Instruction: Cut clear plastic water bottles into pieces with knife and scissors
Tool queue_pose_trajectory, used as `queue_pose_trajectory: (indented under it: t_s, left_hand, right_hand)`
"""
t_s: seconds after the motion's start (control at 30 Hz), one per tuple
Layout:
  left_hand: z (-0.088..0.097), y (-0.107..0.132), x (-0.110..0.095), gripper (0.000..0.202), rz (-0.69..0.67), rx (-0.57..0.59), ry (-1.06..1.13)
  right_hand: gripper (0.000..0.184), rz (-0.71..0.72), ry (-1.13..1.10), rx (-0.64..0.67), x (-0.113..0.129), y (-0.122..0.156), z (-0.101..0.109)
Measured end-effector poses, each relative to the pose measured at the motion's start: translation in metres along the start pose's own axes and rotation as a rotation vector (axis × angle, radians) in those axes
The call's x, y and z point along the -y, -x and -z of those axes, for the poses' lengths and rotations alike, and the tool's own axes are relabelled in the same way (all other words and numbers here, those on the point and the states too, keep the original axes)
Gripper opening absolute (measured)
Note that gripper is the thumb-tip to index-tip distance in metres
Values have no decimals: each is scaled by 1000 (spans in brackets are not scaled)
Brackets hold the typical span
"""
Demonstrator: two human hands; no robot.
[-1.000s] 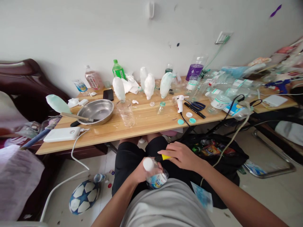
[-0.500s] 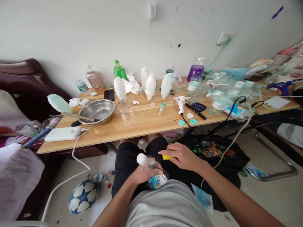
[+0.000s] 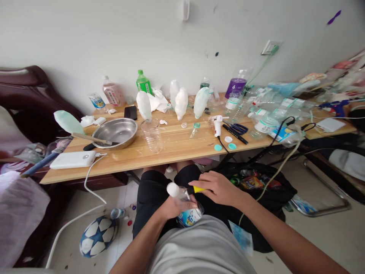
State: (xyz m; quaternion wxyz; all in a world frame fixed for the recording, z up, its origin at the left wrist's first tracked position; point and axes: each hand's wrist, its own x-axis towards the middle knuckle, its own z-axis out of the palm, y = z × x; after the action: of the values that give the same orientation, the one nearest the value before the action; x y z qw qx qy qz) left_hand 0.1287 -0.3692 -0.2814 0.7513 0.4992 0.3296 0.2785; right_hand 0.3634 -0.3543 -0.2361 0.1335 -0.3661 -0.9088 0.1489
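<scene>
Above my lap, my left hand (image 3: 176, 206) is wrapped round a clear plastic bottle (image 3: 182, 195) with a white cap and a blue label. The bottle is tilted, its cap toward the table. My right hand (image 3: 218, 187) grips a small yellow-and-black tool (image 3: 198, 189) that looks like a utility knife. The tool's black end meets the bottle's side near the shoulder; its tip is hidden, so I cannot tell whether it pierces the plastic. Ahead of both hands is the front edge of the wooden table (image 3: 176, 152).
On the table are a steel bowl (image 3: 131, 131), a cut clear bottle (image 3: 152, 137), white wrapped shapes (image 3: 181, 103), a white glue gun (image 3: 217, 125), scissors (image 3: 239, 129) and several empty bottles (image 3: 264, 123). A black bag (image 3: 270, 205) and a ball (image 3: 98, 236) are on the floor.
My view has shifted slightly. The bottle's capped end has tilted a little to the right; both hands keep their holds and the tool stays against the bottle.
</scene>
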Motion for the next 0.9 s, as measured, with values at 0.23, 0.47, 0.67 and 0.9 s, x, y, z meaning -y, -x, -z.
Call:
queue_pose_trajectory:
  t_s: [0.23, 0.47, 0.67, 0.9]
  left_hand:
    - [-1, 1, 0, 37, -14, -13, 7]
    - [0, 4, 2, 37, -1, -27, -3]
    - [7, 8, 2, 34, -30, -50, 18]
    - [17, 16, -17, 35, -58, -160, -109]
  right_hand:
    - [39, -3, -1, -20, 0, 1, 0]
    - [39, 5, -9, -16, 5, -1, -2]
    - [37, -126, 62, -13, -24, 27, 15]
    - [50, -370, 337, -224, -34, -18, 41]
